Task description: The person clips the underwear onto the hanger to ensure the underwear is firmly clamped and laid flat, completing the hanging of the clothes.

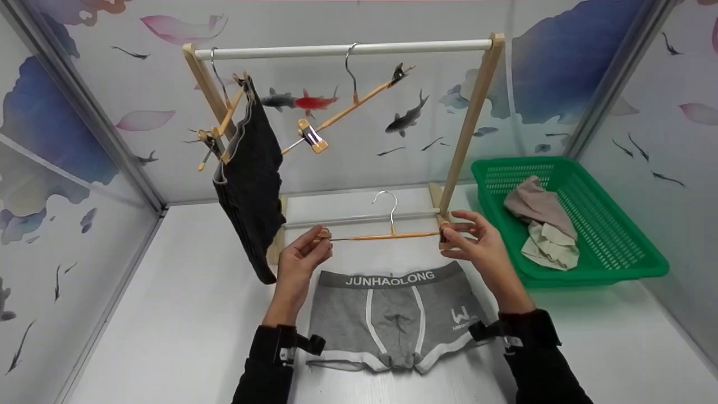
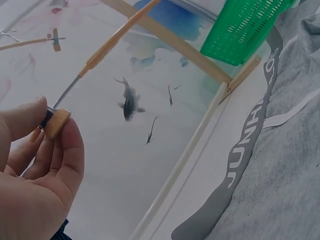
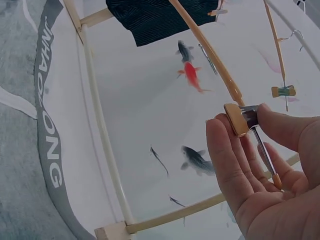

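Between my hands is a wooden clip hanger (image 1: 364, 238) with a metal hook, level above the waistband of grey boxer briefs (image 1: 392, 314) that lie spread on the white table. My left hand (image 1: 303, 255) pinches the clip at its left end; the left wrist view shows that wooden clip (image 2: 57, 122) between thumb and fingers. At the other end, my right hand (image 1: 482, 241) holds the right clip, and in the right wrist view the clip (image 3: 237, 119) sits between thumb and fingertips. Neither clip has cloth in it.
A wooden rack with a white rod (image 1: 336, 50) stands behind. Dark ribbed shorts (image 1: 249, 185) hang clipped at its left, and a bare clip hanger (image 1: 359, 106) hangs mid-rod. On the right is a green basket (image 1: 617, 235) holding crumpled pinkish and cream cloth (image 1: 541, 216).
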`<state>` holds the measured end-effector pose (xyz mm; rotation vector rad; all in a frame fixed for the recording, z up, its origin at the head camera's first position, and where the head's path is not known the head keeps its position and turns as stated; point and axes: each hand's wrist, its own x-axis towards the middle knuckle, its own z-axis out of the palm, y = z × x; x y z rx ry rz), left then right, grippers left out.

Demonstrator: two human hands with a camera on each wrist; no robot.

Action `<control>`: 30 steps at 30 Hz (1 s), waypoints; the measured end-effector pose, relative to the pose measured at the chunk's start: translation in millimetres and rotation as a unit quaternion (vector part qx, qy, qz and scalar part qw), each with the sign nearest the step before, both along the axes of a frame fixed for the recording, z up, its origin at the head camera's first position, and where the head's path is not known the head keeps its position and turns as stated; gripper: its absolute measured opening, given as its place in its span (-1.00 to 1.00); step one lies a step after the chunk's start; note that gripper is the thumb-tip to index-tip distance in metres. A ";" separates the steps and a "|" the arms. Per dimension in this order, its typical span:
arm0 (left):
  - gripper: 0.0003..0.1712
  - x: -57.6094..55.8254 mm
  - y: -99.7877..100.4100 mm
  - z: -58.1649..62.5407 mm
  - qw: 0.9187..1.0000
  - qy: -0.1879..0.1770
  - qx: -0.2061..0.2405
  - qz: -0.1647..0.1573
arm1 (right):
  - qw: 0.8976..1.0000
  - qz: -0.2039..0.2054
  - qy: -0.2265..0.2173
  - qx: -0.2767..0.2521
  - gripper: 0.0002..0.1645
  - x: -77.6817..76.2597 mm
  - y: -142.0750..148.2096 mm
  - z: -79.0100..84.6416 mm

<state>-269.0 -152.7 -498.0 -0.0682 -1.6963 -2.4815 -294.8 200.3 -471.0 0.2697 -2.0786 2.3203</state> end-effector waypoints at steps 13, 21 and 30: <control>-0.42 -6.2 7.6 -19.3 0.995 -0.053 -0.088 -0.007 | 0.998 0.013 -0.059 -0.016 -0.43 -13.8 -0.5 -28.2; -0.45 -7.7 8.5 -28.3 0.982 -0.075 -0.171 -0.016 | 0.988 0.044 -0.074 0.131 -0.40 -18.9 5.0 -41.0; -0.42 -4.0 3.9 -36.5 0.960 -0.104 -0.251 -0.071 | 0.968 0.122 -0.134 0.175 -0.34 -20.8 12.6 -52.9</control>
